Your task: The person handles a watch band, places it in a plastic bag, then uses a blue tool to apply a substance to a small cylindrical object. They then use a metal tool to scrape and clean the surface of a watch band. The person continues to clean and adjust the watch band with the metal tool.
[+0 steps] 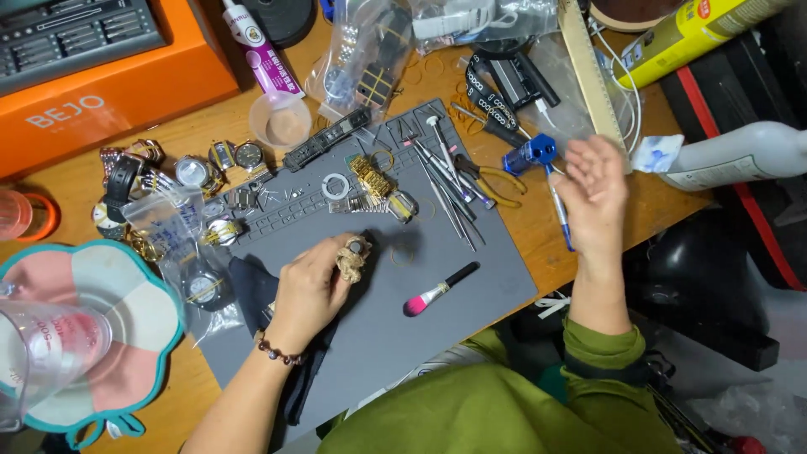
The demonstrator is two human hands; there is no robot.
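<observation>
Head view: left hand (313, 282) clamped on a gold watch (352, 256), right hand (593, 195) loosely open, empty, above the grey mat (471, 277).

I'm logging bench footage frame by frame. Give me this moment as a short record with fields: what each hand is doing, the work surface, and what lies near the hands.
left hand: grips a small watch piece with a tan wrap at the fingertips, over the mat
right hand: open, raised, holding nothing
surface: grey work mat on a wooden table
near left hand: pink-tipped brush, dark cloth
near right hand: blue pen, pliers
</observation>
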